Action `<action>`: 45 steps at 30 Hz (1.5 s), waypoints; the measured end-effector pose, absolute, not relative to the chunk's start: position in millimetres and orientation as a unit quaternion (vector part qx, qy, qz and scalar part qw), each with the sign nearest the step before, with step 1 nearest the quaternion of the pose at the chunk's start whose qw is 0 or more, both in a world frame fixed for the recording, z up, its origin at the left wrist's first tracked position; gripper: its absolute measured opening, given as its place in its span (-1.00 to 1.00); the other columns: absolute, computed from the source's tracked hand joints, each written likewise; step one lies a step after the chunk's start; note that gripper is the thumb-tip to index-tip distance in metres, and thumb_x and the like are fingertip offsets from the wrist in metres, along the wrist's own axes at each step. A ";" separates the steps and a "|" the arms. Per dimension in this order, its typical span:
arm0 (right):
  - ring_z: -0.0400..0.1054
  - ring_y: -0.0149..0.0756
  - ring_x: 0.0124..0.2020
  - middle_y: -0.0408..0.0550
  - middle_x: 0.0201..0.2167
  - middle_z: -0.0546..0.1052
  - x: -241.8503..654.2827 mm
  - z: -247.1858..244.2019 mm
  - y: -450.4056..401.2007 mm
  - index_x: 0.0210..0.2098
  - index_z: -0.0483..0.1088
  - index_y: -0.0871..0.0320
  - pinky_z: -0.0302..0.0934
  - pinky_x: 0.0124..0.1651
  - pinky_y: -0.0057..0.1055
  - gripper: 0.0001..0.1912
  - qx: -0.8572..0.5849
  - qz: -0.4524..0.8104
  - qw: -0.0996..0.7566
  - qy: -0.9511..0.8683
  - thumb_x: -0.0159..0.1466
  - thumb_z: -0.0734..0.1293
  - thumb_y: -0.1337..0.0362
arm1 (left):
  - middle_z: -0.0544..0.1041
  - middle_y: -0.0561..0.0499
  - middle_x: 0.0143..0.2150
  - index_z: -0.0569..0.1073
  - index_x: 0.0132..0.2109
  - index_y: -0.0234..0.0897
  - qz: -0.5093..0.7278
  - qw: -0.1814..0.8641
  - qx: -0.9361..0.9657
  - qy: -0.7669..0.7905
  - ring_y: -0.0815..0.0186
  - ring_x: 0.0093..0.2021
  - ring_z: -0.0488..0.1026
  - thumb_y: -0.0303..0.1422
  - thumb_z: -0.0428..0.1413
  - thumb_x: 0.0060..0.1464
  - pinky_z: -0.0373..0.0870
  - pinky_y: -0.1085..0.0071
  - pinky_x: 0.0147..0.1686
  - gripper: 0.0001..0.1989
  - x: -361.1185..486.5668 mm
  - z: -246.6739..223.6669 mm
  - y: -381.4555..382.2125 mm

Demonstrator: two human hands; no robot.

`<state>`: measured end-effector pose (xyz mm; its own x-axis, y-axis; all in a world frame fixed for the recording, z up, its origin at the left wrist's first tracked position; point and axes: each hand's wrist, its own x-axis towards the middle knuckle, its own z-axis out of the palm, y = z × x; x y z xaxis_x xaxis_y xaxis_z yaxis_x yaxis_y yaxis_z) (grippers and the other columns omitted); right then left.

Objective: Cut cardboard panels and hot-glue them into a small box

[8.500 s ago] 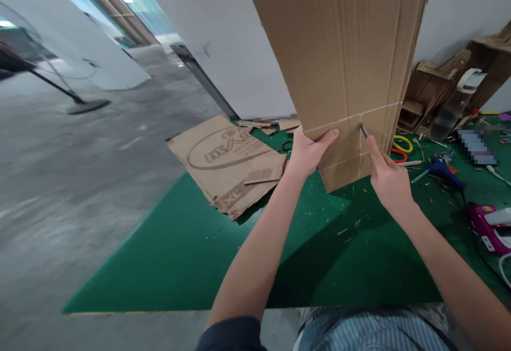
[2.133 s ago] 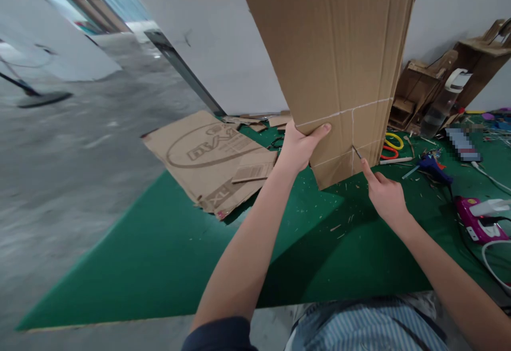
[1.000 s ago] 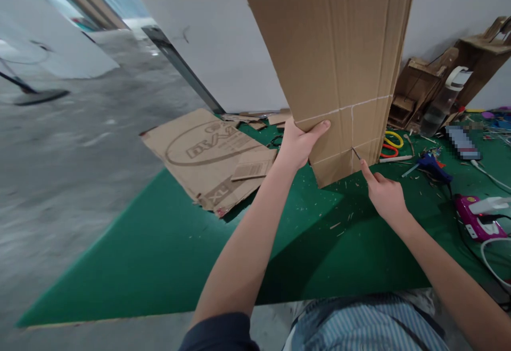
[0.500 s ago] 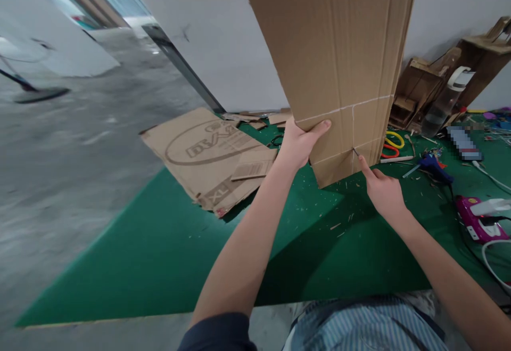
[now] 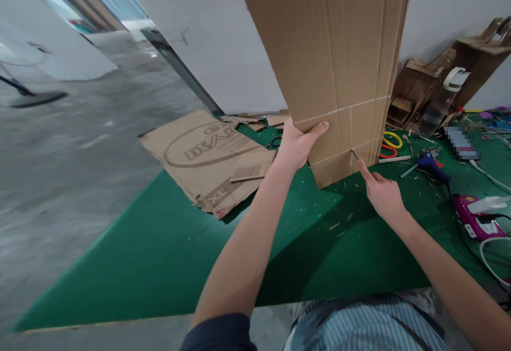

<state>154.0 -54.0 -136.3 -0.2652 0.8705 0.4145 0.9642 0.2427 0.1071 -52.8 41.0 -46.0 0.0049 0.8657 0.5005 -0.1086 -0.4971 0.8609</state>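
Observation:
A tall sheet of corrugated cardboard (image 5: 343,47) stands on edge above the green table, tilted, with white lines drawn across its lower part. My left hand (image 5: 299,140) grips its left edge, thumb flat on the near face and the other fingers behind, out of sight. My right hand (image 5: 383,188) is closed around a thin, dark, pointed tool (image 5: 355,154), index finger stretched along it. The tool's tip touches the cardboard where a vertical and a lower horizontal line cross. Its handle is hidden in my hand, so its exact kind does not show.
Left on the green table (image 5: 131,266) lies a printed cardboard piece (image 5: 199,154) with a smaller scrap (image 5: 252,166) on it. To the right are scissors (image 5: 391,143), a blue glue gun (image 5: 433,170), a phone (image 5: 461,143), a water bottle (image 5: 441,103) and a pink power strip (image 5: 477,218) with cables.
Both hands, the cardboard and the tool keep nearly the same positions. The whole view has shifted slightly, with things on the right appearing a little further left.

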 end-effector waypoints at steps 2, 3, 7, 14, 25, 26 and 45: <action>0.04 -0.48 -0.64 -0.15 -0.51 0.40 154.9 -138.1 -54.6 0.36 0.09 0.08 -0.19 -0.56 -0.46 -0.28 -0.592 -0.170 0.132 -0.777 0.22 0.10 0.53 | 0.60 -0.11 -0.09 0.52 -0.14 -0.23 0.629 0.387 0.594 0.320 0.07 -0.05 0.54 -0.12 0.34 -0.14 0.48 0.08 0.00 -0.57 -52.6 -45.8 40.7; 0.03 -0.48 -0.64 -0.16 -0.51 0.40 155.8 -139.3 -54.8 0.36 0.09 0.08 -0.20 -0.56 -0.45 -0.28 -0.593 -0.170 0.131 -0.776 0.22 0.10 0.52 | 0.60 -0.11 -0.09 0.52 -0.14 -0.23 0.628 0.386 0.595 0.320 0.07 -0.05 0.53 -0.12 0.34 -0.14 0.48 0.08 0.00 -0.57 -52.6 -45.6 40.3; 0.01 -0.48 -0.66 -0.17 -0.53 0.39 160.3 -144.2 -55.8 0.35 0.11 0.09 -0.21 -0.56 -0.46 -0.28 -0.588 -0.173 0.132 -0.779 0.21 0.10 0.53 | 0.59 -0.12 -0.08 0.51 -0.13 -0.23 0.625 0.385 0.599 0.319 0.06 -0.02 0.52 -0.12 0.33 -0.12 0.47 0.09 0.01 -0.57 -52.8 -45.2 38.8; 0.02 -0.49 -0.65 -0.15 -0.52 0.39 160.7 -147.3 -57.2 0.33 0.15 0.14 -0.20 -0.57 -0.47 -0.33 -0.589 -0.161 0.134 -0.781 0.23 0.10 0.50 | 0.60 -0.11 -0.09 0.51 -0.13 -0.24 0.625 0.382 0.598 0.324 0.07 -0.02 0.52 -0.12 0.33 -0.12 0.47 0.10 0.01 -0.58 -52.8 -46.6 40.8; 0.10 -0.46 -0.65 -0.13 -0.49 0.44 151.1 -134.7 -51.9 0.41 -0.09 0.11 -0.15 -0.55 -0.46 -0.27 -0.608 -0.134 0.116 -0.774 0.27 0.09 0.46 | 0.59 -0.11 -0.06 0.51 -0.13 -0.22 0.630 0.380 0.601 0.311 0.08 -0.02 0.53 -0.10 0.32 -0.11 0.45 0.08 0.04 -0.57 -51.9 -45.8 42.3; 0.11 -0.46 -0.65 -0.13 -0.49 0.44 150.1 -133.0 -51.2 0.42 -0.10 0.11 -0.13 -0.55 -0.46 -0.27 -0.609 -0.131 0.113 -0.774 0.27 0.10 0.46 | 0.59 -0.11 -0.06 0.51 -0.12 -0.22 0.631 0.381 0.602 0.309 0.08 -0.02 0.53 -0.10 0.33 -0.11 0.45 0.09 0.05 -0.57 -52.0 -45.9 42.3; 0.17 -0.47 -0.65 -0.13 -0.46 0.46 150.3 -138.2 -57.4 0.43 -0.22 0.09 -0.14 -0.56 -0.44 -0.26 -0.618 -0.131 0.070 -0.772 0.31 0.08 0.46 | 0.58 -0.13 -0.06 0.51 -0.12 -0.22 0.627 0.373 0.601 0.325 0.03 0.03 0.49 -0.10 0.33 -0.12 0.44 0.06 0.06 -0.56 -53.4 -47.4 43.6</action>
